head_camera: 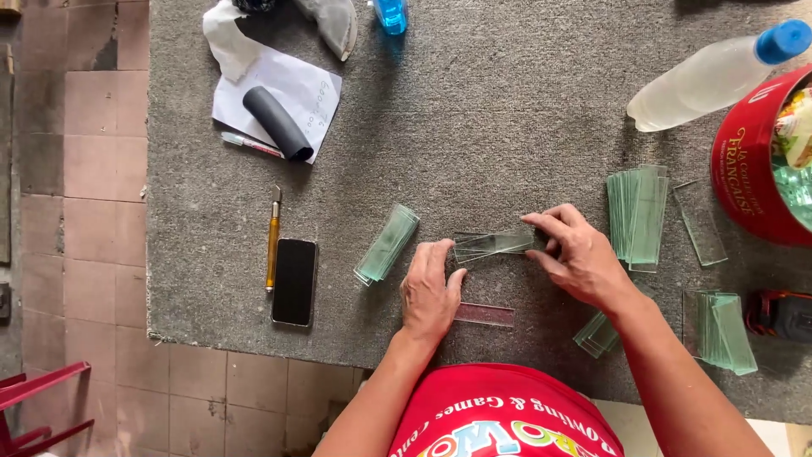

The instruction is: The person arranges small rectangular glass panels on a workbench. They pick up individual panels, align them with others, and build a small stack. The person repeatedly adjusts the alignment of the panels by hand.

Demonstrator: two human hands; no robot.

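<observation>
On a table covered with grey carpet point(507, 110), several stacks of narrow clear glass strips are laid out around two bare hands. At the right edge a large round red tin point(748, 165) is seen, and a clear plastic bottle with a blue cap point(719, 74) lies tilted just beside it. A sheet of white paper point(283, 91) is spread at the far left of the carpet, with a dark grey roll point(277, 123) resting across it and a pen point(250, 145) at its lower edge. A black phone point(294, 281) lies face up near the left edge, and a yellow-handled glass cutter point(272, 241) is placed just beside it. One fanned stack of strips point(386, 244) lies left of the hands; a taller stack point(639, 217) stands to their right, and another stack point(721, 330) sits nearer the person. Between the hands a small pile of glass strips point(493, 244) is held flat on the carpet: its left end is pressed by the curled fingers of the left hand point(429, 292), and its right end is pinched by the fingertips of the right hand point(579, 254). A single strip point(485, 315) lies apart, just below, beside the left thumb.
</observation>
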